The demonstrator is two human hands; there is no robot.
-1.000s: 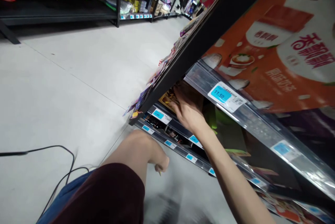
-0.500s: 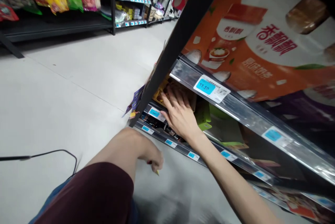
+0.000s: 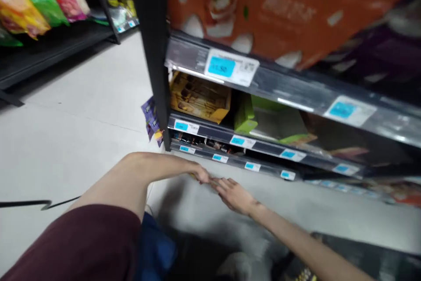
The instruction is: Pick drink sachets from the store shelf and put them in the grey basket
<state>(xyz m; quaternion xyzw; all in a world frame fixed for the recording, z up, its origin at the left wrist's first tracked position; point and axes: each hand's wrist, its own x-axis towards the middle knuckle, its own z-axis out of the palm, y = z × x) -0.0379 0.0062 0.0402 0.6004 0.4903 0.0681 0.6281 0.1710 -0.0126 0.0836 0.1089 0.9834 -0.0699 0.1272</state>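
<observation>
My left hand (image 3: 200, 173) hangs low in front of the bottom shelves, fingers curled closed on something small that I cannot make out. My right hand (image 3: 234, 193) is right beside it, fingers stretched toward the left hand's fingertips, the two nearly touching; it holds nothing. Above them on the shelf sits a yellow box (image 3: 199, 96) of snacks, with a green package (image 3: 245, 113) to its right. Both hands are smeared by motion.
Black shelving (image 3: 153, 53) with blue price labels (image 3: 221, 67) rises on the right; orange cartons (image 3: 279, 5) fill the upper shelf. Across the grey floor stand more shelves with colourful bags (image 3: 36, 2). A black cable (image 3: 29, 204) lies on the floor at left.
My right hand has come off the yellow box on the shelf and dropped down to meet my left hand. The view has swung to face the shelves.
</observation>
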